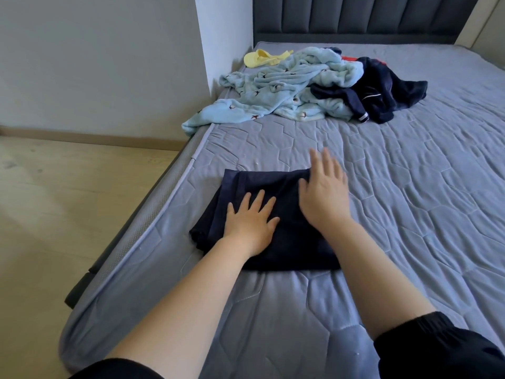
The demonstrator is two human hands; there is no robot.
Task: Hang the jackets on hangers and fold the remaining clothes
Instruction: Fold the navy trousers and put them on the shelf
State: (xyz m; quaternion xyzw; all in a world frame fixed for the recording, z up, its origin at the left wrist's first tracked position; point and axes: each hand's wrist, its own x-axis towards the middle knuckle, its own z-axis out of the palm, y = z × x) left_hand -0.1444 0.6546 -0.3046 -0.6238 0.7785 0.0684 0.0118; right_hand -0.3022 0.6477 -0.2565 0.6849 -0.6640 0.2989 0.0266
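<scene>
Home bedroom — quilted grey mattress (410, 173), padded headboard (355, 17), crumpled clothes pile (300, 83), wood floor (54, 201)

no words, labels, brands or numbers can be read anywhere. the light blue garment (273, 86) near the far left edge of the bed (410, 187) bears only small dark bird-like marks.

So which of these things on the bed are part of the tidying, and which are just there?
Part of the job: folded navy garment under the flat left hand and right hand; light blue fleece, dark navy garment and yellow item piled farther up.
Just there: mattress, headboard, wooden floor.
</scene>
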